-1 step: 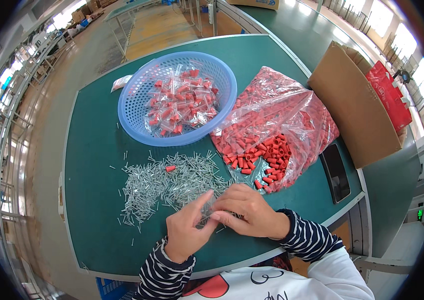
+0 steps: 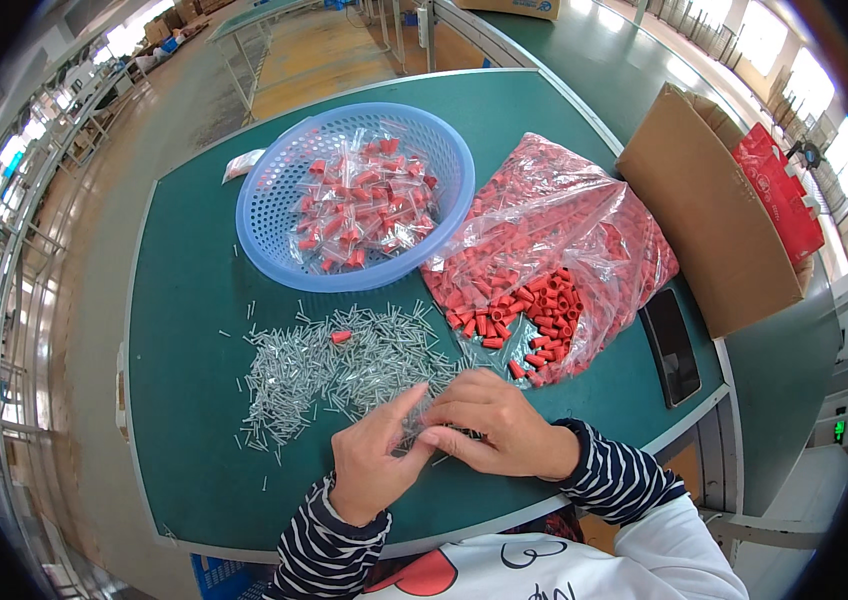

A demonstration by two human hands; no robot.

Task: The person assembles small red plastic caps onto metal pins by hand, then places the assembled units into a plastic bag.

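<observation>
Silver screws [image 2: 289,380] lie loose on the green table [image 2: 199,460], just to the near side of the blue basket [image 2: 256,225]. Farther out on that side of the basket, the left hand [image 2: 376,462] has its thumb and forefinger parted, with clear film [image 2: 410,432] between them. The right hand [image 2: 494,428] has its fingers bunched and its thumb close to the film; whether they pinch it or a screw, I cannot tell. If the film is slick or thin, it could slip or tear, and anything inside could spill. Screws lying so near the wrists could be swept along by a cuff. One red cap [image 2: 341,337] sits among the screws near the basket and could be overlooked. To the basket's right, the big clear bag [image 2: 604,230] gapes; a bump might roll its loose red caps [image 2: 556,310] out.
</observation>
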